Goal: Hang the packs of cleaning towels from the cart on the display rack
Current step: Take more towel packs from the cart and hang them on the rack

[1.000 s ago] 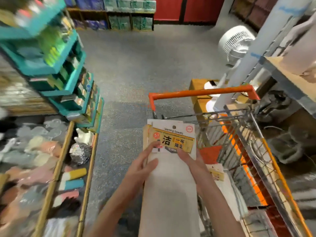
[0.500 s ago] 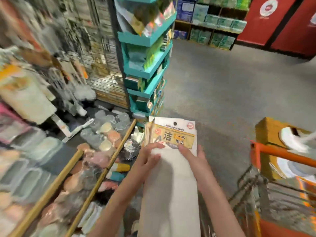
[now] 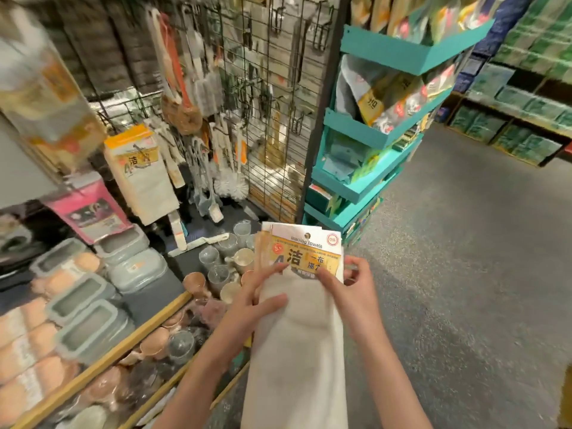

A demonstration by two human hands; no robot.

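The view has swung from the cart to the display rack [image 3: 272, 97], where one towel pack [image 3: 140, 171] hangs. The left hand [image 3: 257, 301] and right hand [image 3: 349, 289] grip the packs of cleaning towels [image 3: 301, 320], ready for hanging.

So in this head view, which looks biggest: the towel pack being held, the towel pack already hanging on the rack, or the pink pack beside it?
1. Held towel pack, though it is nearest the camera.
2. Hanging towel pack.
3. Pink pack.
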